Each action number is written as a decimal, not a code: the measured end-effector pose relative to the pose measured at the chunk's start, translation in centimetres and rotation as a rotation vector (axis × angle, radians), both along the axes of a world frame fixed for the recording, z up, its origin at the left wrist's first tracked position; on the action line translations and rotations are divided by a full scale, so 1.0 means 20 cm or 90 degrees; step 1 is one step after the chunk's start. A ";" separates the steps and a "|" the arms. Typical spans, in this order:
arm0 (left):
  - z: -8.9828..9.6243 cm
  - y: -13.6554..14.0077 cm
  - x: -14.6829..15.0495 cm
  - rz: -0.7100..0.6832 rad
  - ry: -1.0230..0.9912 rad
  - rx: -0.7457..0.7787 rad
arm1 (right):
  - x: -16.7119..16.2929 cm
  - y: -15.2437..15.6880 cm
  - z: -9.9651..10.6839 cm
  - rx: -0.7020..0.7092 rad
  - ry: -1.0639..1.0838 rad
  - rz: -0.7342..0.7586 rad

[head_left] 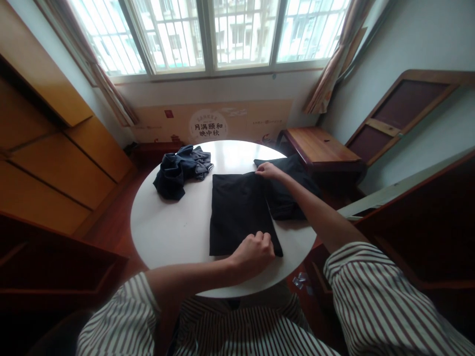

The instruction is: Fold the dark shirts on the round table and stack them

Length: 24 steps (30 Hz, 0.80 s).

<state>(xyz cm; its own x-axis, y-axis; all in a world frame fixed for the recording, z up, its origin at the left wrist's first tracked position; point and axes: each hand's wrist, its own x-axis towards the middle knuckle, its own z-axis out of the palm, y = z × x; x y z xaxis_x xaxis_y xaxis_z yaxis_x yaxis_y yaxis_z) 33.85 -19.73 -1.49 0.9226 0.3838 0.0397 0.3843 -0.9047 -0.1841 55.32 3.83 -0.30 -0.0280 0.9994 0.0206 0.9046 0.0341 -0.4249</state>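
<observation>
A black folded garment [237, 212] lies flat on the round white table [166, 242], its outline close to a rectangle. My left hand [253, 253] is closed at the garment's near right corner, fingers curled on the cloth; the fingertips are partly hidden. At the far right corner, my right hand [268, 171] pinches the garment's edge between thumb and fingers. Beside it on the right, partly under my right forearm, lies another folded black garment [287, 193]. A crumpled heap of dark blue and grey clothes [178, 170] sits at the table's far left.
A low wooden stand [321, 143] is close to the table's far right side. Yellow-brown cabinets [63, 168] line the left wall. Small clear plastic pieces [300, 281] lie on the floor at the lower right. Barred windows [241, 34] and curtains are at the back.
</observation>
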 end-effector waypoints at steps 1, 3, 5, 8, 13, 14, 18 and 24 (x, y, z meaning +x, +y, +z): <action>-0.02 -0.01 0.01 -0.009 -0.007 0.013 | 0.01 0.01 0.00 0.003 -0.005 -0.005; -0.06 -0.02 0.01 -0.029 -0.031 0.050 | 0.03 0.02 0.00 0.011 -0.021 -0.015; -0.10 -0.04 0.01 -0.038 -0.046 0.075 | 0.04 0.03 0.00 0.013 -0.040 -0.020; -0.14 -0.05 0.01 -0.007 -0.038 0.077 | 0.04 0.02 0.00 0.008 -0.071 -0.016; -0.12 -0.06 -0.02 -0.018 -0.050 0.061 | -0.05 -0.04 0.00 0.038 -0.127 0.004; -0.11 -0.07 -0.03 -0.036 -0.053 0.056 | -0.08 -0.05 0.01 0.053 -0.135 0.015; -0.04 -0.10 -0.13 -0.138 -0.103 0.010 | -0.23 -0.07 0.03 0.081 -0.134 0.098; -0.04 -0.13 -0.50 -0.004 -0.333 -0.012 | -0.43 0.00 0.06 0.057 -0.080 0.172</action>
<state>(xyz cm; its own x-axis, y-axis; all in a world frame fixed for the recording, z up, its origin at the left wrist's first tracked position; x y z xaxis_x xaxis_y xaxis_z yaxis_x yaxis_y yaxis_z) 23.84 -22.30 -2.22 0.7835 0.3837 0.4888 0.4155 -0.9084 0.0471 46.80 3.79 0.87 -0.3005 0.9497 0.0878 0.9030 0.3129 -0.2943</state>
